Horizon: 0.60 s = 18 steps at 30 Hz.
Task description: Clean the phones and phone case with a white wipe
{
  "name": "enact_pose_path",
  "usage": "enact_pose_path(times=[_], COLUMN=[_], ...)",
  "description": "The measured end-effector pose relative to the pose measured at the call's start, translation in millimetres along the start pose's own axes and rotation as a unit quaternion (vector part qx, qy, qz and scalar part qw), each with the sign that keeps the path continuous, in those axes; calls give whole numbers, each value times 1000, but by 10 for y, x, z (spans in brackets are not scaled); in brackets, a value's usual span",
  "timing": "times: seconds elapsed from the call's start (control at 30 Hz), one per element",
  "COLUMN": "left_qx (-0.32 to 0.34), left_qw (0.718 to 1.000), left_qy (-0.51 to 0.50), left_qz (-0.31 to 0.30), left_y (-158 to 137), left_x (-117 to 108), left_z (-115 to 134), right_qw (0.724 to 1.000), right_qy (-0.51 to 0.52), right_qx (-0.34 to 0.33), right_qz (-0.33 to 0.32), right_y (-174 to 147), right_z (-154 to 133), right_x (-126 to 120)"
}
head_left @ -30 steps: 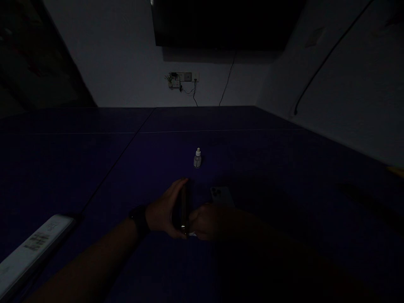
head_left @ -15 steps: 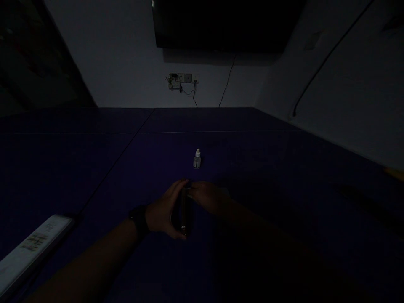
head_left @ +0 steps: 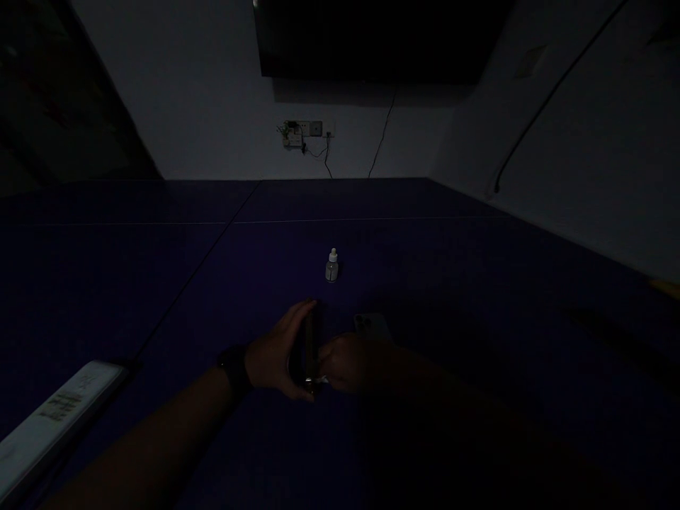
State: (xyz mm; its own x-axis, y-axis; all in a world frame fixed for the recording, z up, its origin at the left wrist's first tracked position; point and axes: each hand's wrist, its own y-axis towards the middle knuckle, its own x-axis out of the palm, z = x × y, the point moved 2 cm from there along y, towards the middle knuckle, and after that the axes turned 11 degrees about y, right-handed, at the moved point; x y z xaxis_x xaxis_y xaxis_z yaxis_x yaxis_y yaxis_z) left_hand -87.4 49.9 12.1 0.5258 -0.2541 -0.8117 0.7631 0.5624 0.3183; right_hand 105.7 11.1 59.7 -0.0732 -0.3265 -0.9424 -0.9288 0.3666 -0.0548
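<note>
My left hand [head_left: 273, 358], with a dark watch on its wrist, grips a dark slim rectangular object [head_left: 310, 340] between thumb and fingers. The object stands on edge, and a shiny spot shows at its near end; its kind is lost in the dimness. Against its right side, near that end, is my closed right hand [head_left: 345, 361], pinching a small white piece [head_left: 323, 380] that looks like tissue or cloth. Just beyond the right hand lies a smartphone [head_left: 372, 326], camera side up and partly hidden. A small dropper bottle [head_left: 331, 269] with a white cap stands upright farther off.
A white power strip [head_left: 58, 411] lies at the left on the dark blue tabletop [head_left: 255, 262]. Wall sockets [head_left: 311, 129] with cables and a dark TV screen [head_left: 372, 39] are on the back wall. The room is very dim.
My right hand has moved toward me along the object, from its far end to its near end, with the white piece. More of the smartphone now shows. The left hand holds its place.
</note>
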Motion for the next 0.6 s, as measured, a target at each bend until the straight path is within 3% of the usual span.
enact_pose_path(times=[0.1,0.2,0.3,0.43,0.6], left_qx=[1,1,8,11,7], left_qw=[1000,1000,1000,1000,1000], left_qy=[4,7,11,13,11], left_qz=[-1,-2,-1,1,2], left_y=[5,8,8,8,5], left_x=[-10,-11,-4,-5,-19], left_z=[15,23,22,22,34], right_qw=[998,997,999,986,971], right_qy=[54,64,10,-18,-26], right_qx=[-37,-26,37,142,192], right_qz=[-26,-29,0,88,140], right_y=[-24,-11,36,106,161], right_z=[-77,-21,115,308,441], right_x=[-14,-3,28,35,27])
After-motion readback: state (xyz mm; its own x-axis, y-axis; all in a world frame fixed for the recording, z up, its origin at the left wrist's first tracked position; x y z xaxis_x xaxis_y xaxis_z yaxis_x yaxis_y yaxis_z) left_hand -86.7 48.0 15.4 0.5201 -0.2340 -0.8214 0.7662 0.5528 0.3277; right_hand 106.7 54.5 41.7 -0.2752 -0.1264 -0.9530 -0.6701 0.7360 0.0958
